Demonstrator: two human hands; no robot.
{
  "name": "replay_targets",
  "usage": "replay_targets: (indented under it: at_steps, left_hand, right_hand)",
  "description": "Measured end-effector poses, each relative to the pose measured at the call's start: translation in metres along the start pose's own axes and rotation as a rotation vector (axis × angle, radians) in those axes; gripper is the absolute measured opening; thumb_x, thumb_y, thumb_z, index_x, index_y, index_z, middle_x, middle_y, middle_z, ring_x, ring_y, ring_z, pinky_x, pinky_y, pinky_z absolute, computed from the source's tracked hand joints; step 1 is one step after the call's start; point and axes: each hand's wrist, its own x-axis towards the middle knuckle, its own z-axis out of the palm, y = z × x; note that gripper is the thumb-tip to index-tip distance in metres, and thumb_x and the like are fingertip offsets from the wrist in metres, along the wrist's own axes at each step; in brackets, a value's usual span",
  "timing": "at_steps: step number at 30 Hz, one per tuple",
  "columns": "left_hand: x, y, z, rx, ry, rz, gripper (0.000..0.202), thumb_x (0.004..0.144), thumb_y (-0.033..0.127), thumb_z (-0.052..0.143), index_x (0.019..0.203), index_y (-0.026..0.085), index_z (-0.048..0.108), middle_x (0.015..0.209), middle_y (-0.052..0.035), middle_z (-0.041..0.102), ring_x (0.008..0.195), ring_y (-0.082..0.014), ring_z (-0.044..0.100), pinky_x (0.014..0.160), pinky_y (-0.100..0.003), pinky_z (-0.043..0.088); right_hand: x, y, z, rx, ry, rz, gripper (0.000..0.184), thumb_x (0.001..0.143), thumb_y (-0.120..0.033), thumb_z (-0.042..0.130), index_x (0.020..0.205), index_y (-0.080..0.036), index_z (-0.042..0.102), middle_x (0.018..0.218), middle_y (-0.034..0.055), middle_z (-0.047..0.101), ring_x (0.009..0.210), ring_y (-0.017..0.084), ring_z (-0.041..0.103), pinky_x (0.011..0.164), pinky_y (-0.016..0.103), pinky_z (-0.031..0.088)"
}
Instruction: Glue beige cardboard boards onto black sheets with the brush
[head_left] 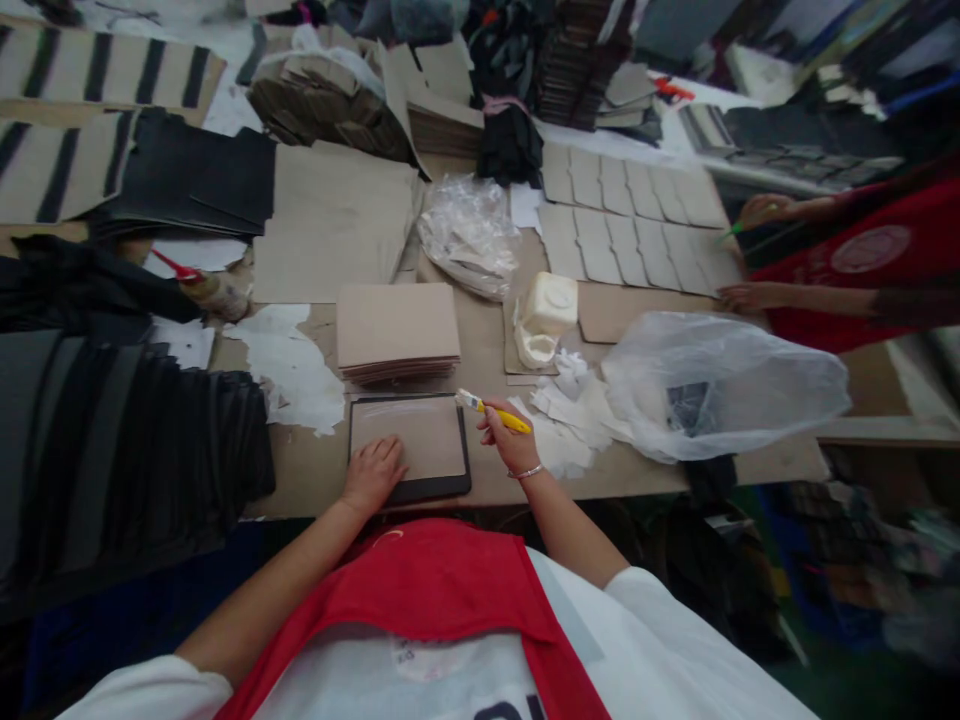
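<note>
My right hand (pixel 510 440) is closed round the yellow handle of a paintbrush (pixel 504 416). Its pale bristles are over the upper right corner of a tan board (pixel 427 440), which lies on a slightly larger black sheet (pixel 431 488). A whitish wet streak runs along the board's top edge. My left hand (pixel 376 470) rests flat on the board's left part, fingers stretched out. Just behind stands a stack of tan boards (pixel 397 325). To the right of that stack is a white plastic container (pixel 551 305) with an opening toward me, with whitish stuff round its mouth.
Black sheets (pixel 135 440) are piled at the left, near a bottle with a red nozzle (pixel 214 292). Torn white paper (pixel 289 365) and a clear plastic bag (pixel 720 385) flank my work. At the right, a co-worker in red (pixel 847 260) handles rows of tan pieces (pixel 630 245).
</note>
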Motion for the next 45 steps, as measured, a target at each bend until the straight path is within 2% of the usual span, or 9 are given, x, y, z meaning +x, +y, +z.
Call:
replay_targets:
  at_steps: [6,9,14,22,26,30,33,36,45]
  left_hand:
    - [0.001,0.001,0.002,0.014,0.009,0.003,0.037,0.086,0.036,0.044,0.117,0.019,0.057,0.125,-0.0110,0.056,0.109,-0.0280,0.050,0.089,-0.042,0.040]
    - [0.003,0.004,0.000,0.017,0.000,-0.003,0.036,0.085,0.036,0.045,0.115,0.020,0.057,0.124,-0.0105,0.056,0.109,-0.0279,0.051,0.089,-0.043,0.042]
    - [0.005,0.007,-0.004,-0.001,-0.015,-0.020,0.035,0.083,0.035,0.048,0.112,0.018,0.058,0.122,-0.0123,0.057,0.109,-0.0279,0.051,0.090,-0.042,0.042]
    - [0.027,0.045,-0.015,-0.380,0.123,-0.061,0.041,0.081,0.031,0.054,0.119,0.016,0.051,0.125,-0.0132,0.052,0.098,-0.0203,0.058,0.092,-0.037,0.045]
    - [0.064,0.078,-0.020,-0.773,0.050,-0.153,0.054,0.074,0.027,0.061,0.125,0.017,0.046,0.130,-0.0131,0.049,0.066,-0.0088,0.059,0.080,-0.031,0.051]
    - [0.089,0.092,-0.025,-1.229,-0.143,-0.277,0.074,0.067,0.022,0.068,0.134,0.019,0.036,0.131,-0.0157,0.049,0.057,-0.0063,0.056,0.055,-0.024,0.050]
    - [0.089,0.088,-0.028,-1.479,-0.291,-0.412,0.043,0.067,0.025,0.068,0.106,0.011,0.058,0.087,-0.0080,0.067,0.053,-0.0073,0.056,0.049,-0.019,0.046]
    - [0.077,0.076,-0.027,-1.563,-0.214,-0.548,0.023,0.067,0.029,0.069,0.077,0.010,0.062,0.055,0.0007,0.058,0.047,-0.0062,0.052,0.048,-0.018,0.044]
    - [0.043,0.006,-0.024,-1.442,0.071,-0.763,0.022,0.074,0.035,0.058,0.076,0.013,0.057,0.061,0.0016,0.057,0.051,-0.0071,0.054,0.049,-0.019,0.045]
  right_hand:
    - [-0.016,0.066,-0.062,-0.616,0.210,-0.146,0.029,0.090,-0.034,0.039,0.109,-0.016,0.052,0.087,0.0079,0.066,0.073,0.016,0.063,0.068,0.028,0.048]
    - [-0.009,0.107,-0.068,-0.936,0.217,-0.212,0.023,0.085,-0.025,0.047,0.102,-0.012,0.056,0.089,0.0130,0.064,0.084,0.022,0.057,0.074,0.033,0.044]
    - [0.003,0.134,-0.067,-1.037,0.227,-0.266,0.025,0.086,-0.014,0.038,0.099,-0.012,0.059,0.077,0.0104,0.060,0.077,0.021,0.051,0.072,0.032,0.038]
    - [-0.009,0.100,-0.074,-0.839,0.218,-0.373,0.022,0.090,-0.025,0.040,0.097,-0.015,0.058,0.082,0.0084,0.062,0.080,0.019,0.053,0.075,0.030,0.039]
    - [-0.017,0.076,-0.061,-0.741,0.164,-0.391,0.021,0.089,-0.028,0.041,0.094,-0.016,0.057,0.086,0.0091,0.064,0.081,0.019,0.057,0.076,0.030,0.042]
    - [-0.024,0.049,-0.046,-0.552,0.069,-0.357,0.020,0.087,-0.032,0.045,0.100,-0.019,0.052,0.089,0.0067,0.065,0.079,0.018,0.062,0.072,0.029,0.046]
    - [-0.029,0.032,-0.032,-0.430,-0.021,-0.339,0.023,0.087,-0.033,0.045,0.105,-0.020,0.046,0.085,0.0048,0.064,0.076,0.017,0.063,0.069,0.029,0.048]
    - [-0.030,0.027,-0.015,-0.443,-0.038,-0.319,0.033,0.082,-0.039,0.051,0.108,-0.019,0.043,0.083,0.0050,0.063,0.073,0.019,0.063,0.065,0.031,0.049]
    - [-0.010,0.039,0.024,-0.566,0.005,-0.273,0.027,0.087,-0.036,0.039,0.105,-0.017,0.048,0.076,0.0072,0.064,0.064,0.021,0.062,0.056,0.031,0.044]
